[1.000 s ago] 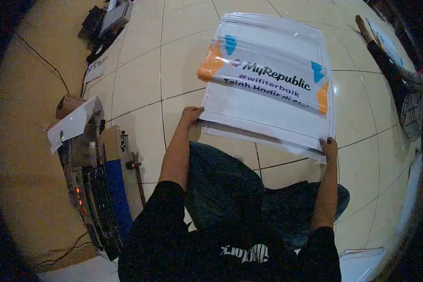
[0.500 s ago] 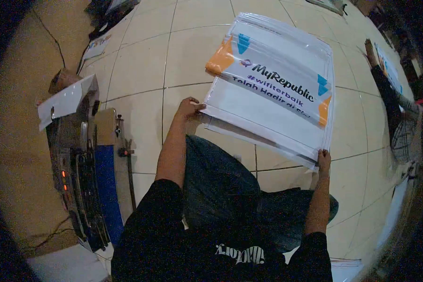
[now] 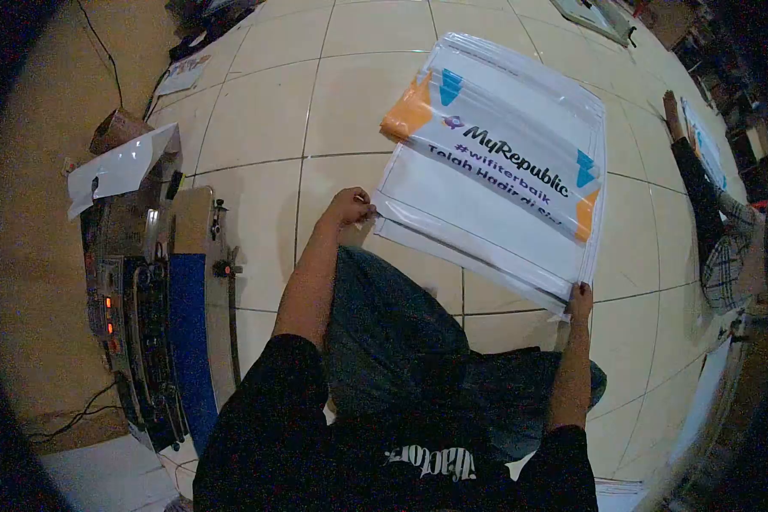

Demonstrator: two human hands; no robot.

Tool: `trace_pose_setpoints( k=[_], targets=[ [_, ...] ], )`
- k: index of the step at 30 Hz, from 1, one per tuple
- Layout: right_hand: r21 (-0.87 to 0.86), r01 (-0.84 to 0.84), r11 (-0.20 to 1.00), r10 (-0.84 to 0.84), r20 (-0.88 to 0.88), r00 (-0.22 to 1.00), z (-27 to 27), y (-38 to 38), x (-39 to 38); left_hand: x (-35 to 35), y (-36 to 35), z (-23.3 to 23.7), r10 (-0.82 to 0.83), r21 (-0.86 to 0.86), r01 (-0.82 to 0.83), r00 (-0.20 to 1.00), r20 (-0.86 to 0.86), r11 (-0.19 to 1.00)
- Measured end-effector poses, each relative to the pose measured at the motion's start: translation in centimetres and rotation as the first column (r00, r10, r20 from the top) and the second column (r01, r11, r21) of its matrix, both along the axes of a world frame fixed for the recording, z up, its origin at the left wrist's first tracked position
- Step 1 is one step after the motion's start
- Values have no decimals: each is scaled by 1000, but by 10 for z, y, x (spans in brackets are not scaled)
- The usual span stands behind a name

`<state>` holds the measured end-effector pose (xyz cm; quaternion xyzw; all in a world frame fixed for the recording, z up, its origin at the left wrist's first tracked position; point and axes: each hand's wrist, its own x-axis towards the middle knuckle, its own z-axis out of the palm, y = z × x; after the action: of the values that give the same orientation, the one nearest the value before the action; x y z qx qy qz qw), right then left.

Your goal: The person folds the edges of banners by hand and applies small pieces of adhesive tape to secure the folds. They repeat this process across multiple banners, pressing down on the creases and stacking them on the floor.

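In the head view, the banner [image 3: 495, 175] is lying on the floor [image 3: 341, 111], probably light, floppy, slick — best held by corners. The right hand [image 3: 579, 305] is pinching one; the left hand [image 3: 350, 207] is curling its fingers at another — grip unclear.

Wearer's hands [image 3: 351, 207]: two. Logo banner [image 3: 510, 160]: one. Machine [image 3: 149, 328]: one. Red lights [image 3: 108, 302]: two.

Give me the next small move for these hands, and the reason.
Perhaps press the banner flat along its near edge. The left hand and right hand are at its near corners, and what looks like shadow separates that edge from a white strip, so it may be slightly raised.
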<state>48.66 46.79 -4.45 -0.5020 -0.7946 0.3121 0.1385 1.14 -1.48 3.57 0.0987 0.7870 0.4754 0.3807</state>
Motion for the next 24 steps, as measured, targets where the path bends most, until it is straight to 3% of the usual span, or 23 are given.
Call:
trace_pose_setpoints(
  k=[1, 3, 7, 9, 10, 11, 12, 13, 14, 16, 18, 19, 21, 22, 23, 24],
  targets=[
    [-31, -5, 1000, 7, 34, 999, 5, -1, -2, 0, 1, 2, 1, 2, -1, 1000, 0, 1000],
    [-53, 10, 999, -7, 60, 998, 13, -4, -7, 0, 3, 4, -177, -99, 155, 943, -282, 983],
    [-12, -18, 1000, 19, 88, 996, 2, 5, -2, 1, 5, 6, -244, -144, 209, 924, -294, 967],
    [30, -27, 999, 25, 66, 998, -15, 12, 3, -1, 2, 3, -345, -420, 206, 894, -287, 884],
    [72, -35, 997, 32, 39, 999, -18, 15, 5, -2, -1, -5, -344, -420, 206, 895, -283, 884],
    [67, -40, 997, 37, 44, 998, -22, 17, 8, -3, -7, -13, -220, -212, 190, 967, -128, 959],
    [-44, -13, 999, 12, -32, 999, -23, 21, 10, -5, -10, -19, -123, 0, 123, 991, 53, 992],
    [-157, 7, 988, -24, -105, 994, -22, 19, 10, -6, -10, -17, -122, -3, 122, 991, 53, 993],
    [-158, 7, 987, -24, -105, 994, -21, 19, 8, -6, -8, -15, -195, -45, 197, 979, 58, 979],
    [-173, 58, 983, -52, 43, 998, -16, 20, 5, -6, -6, -10, -266, -87, 271, 962, 64, 959],
    [-123, 18, 992, -21, -26, 999, -40, 30, 15, -3, -3, -7, -447, -181, 422, 885, -134, 889],
    [-70, -21, 997, 14, -96, 995, -48, 35, 18, -1, -2, -3, -447, -178, 422, 884, -137, 889],
    [-23, -30, 999, 30, 7, 1000, -17, 18, 6, 4, -1, 7, -168, -131, 168, 986, 13, 977],
    [18, -45, 999, 43, 110, 993, -15, 21, 8, 4, -1, 9, -168, -126, 168, 986, 13, 978],
    [22, -44, 999, 42, 111, 993, -17, 20, 8, 2, -3, 11, -71, -30, 71, 997, 26, 997],
    [94, -36, 995, 38, -12, 999, -22, 16, 6, 0, -4, 13, 25, 63, -28, 999, 49, 998]
  ],
)
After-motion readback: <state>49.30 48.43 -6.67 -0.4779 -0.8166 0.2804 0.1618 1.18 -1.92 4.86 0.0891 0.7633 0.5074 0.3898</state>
